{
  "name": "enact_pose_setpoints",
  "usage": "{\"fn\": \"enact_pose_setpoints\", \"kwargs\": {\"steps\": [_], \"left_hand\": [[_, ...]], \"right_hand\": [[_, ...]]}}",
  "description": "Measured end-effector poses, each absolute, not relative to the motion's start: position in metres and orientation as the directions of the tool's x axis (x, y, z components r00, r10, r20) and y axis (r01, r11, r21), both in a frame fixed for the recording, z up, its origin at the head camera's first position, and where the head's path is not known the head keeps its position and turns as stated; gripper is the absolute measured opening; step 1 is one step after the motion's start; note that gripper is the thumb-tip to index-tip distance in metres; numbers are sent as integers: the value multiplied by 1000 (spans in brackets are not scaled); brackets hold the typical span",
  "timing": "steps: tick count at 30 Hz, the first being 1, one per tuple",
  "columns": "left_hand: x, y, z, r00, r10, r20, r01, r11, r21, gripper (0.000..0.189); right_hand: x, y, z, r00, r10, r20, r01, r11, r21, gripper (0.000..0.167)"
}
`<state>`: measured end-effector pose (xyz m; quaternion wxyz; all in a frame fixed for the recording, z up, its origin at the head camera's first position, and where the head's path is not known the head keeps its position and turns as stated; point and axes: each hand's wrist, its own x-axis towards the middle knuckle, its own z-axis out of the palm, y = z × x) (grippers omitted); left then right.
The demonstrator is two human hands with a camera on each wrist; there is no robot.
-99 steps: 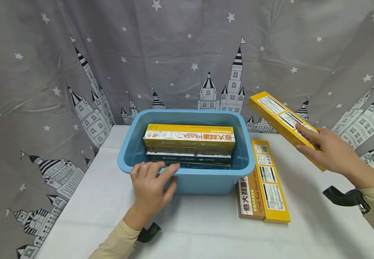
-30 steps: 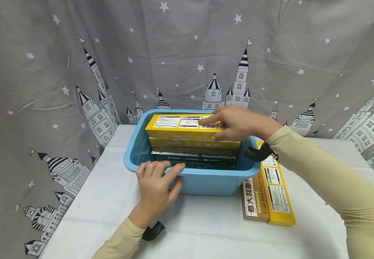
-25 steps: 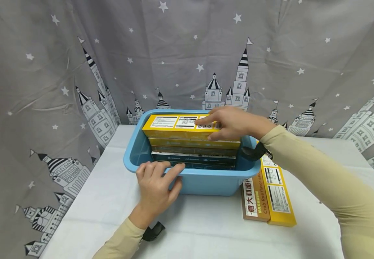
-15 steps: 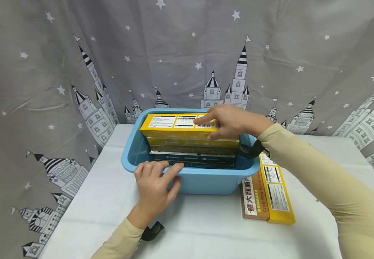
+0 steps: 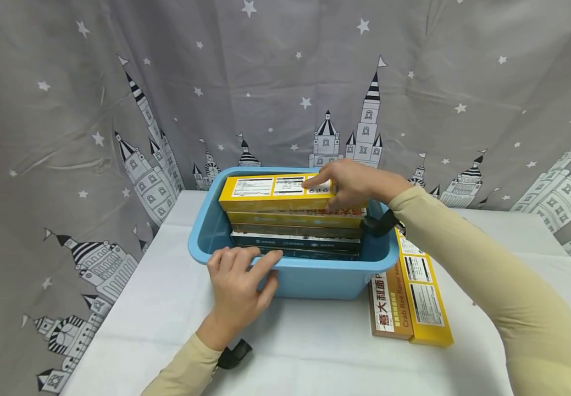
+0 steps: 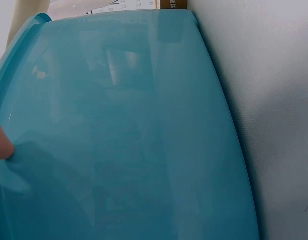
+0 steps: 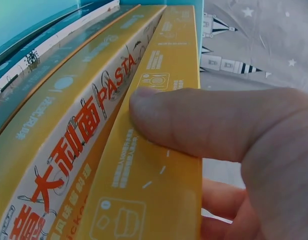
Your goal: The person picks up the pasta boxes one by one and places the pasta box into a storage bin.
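Note:
My left hand (image 5: 238, 286) grips the front rim of a light blue plastic bin (image 5: 315, 281), fingers hooked over the edge and thumb against the outer wall. Between thumb and fingers, my right hand (image 5: 356, 181) pinches a yellow pasta box (image 5: 260, 191) at its right part. That box stands high along the bin's back side, its white label panels facing up. In the right wrist view the thumb (image 7: 179, 117) presses its broad yellow face, beside another yellow pasta box (image 7: 79, 130) with red lettering. Further forward in the bin stand a brown-edged box and dark teal boxes (image 5: 295, 242).
Right of the bin, a brown crab roe pasta box (image 5: 391, 308) and a yellow box (image 5: 426, 308) lie side by side on the white tablecloth (image 5: 325, 352). Behind hangs a grey curtain (image 5: 265, 71) printed with castles and stars.
My right hand has brought the yellow pasta box from the right over into the back of the bin. Lately the box shifts only slightly. My left hand stays on the rim.

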<state>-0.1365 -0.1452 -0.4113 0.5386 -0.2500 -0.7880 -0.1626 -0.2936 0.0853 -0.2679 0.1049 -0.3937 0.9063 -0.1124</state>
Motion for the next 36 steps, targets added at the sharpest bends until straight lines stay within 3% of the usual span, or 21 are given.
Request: {"fn": "enact_pose_setpoints", "kwargs": {"steps": [13, 22, 30, 36], "left_hand": [[-136, -145, -411, -288, 220, 932, 571, 821, -18, 23], [-137, -145, -411, -284, 224, 932, 567, 823, -25, 23], [-137, -146, -411, -283, 226, 932, 565, 825, -28, 23], [-137, -146, -411, -287, 227, 931, 563, 826, -28, 23]], "right_hand": [[-301, 86, -268, -682, -724, -102, -673, 676, -298, 63], [-300, 86, -271, -661, -750, -37, -731, 654, -193, 61], [-298, 89, -266, -714, -699, 29, -682, 686, -255, 62], [-296, 100, -262, -727, -684, 60, -677, 700, -227, 58]]}}
